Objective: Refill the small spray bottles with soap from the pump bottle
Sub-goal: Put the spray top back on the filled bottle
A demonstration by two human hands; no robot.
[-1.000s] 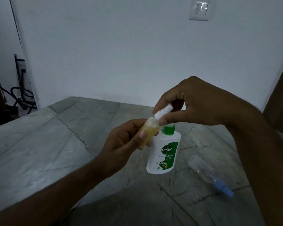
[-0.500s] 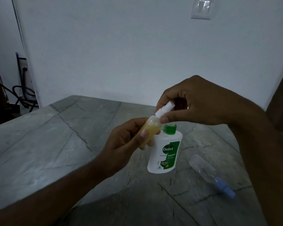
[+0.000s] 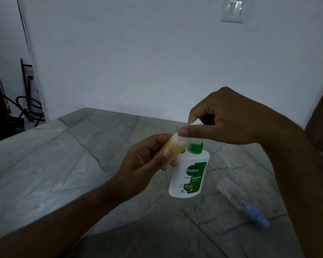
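Note:
My left hand (image 3: 147, 161) grips a small clear spray bottle (image 3: 172, 147) holding yellow soap, tilted up to the right above the table. My right hand (image 3: 224, 118) pinches the white spray cap (image 3: 195, 123) on that bottle's neck between thumb and fingers; most of the cap is hidden by them. Just behind and below stands the white Dettol soap bottle (image 3: 189, 174) with a green top, upright on the table. A second small clear spray bottle (image 3: 237, 196) with a blue cap lies on its side to the right.
The grey marble table (image 3: 63, 164) has a cracked pattern and runs to the white wall at the back. Its left edge drops to a dark corner with cables (image 3: 26, 107). A wall switch (image 3: 232, 10) is high on the right.
My right fingers have closed further over the white cap, so less of it shows. The view has shifted slightly; both hands stay at the same bottle.

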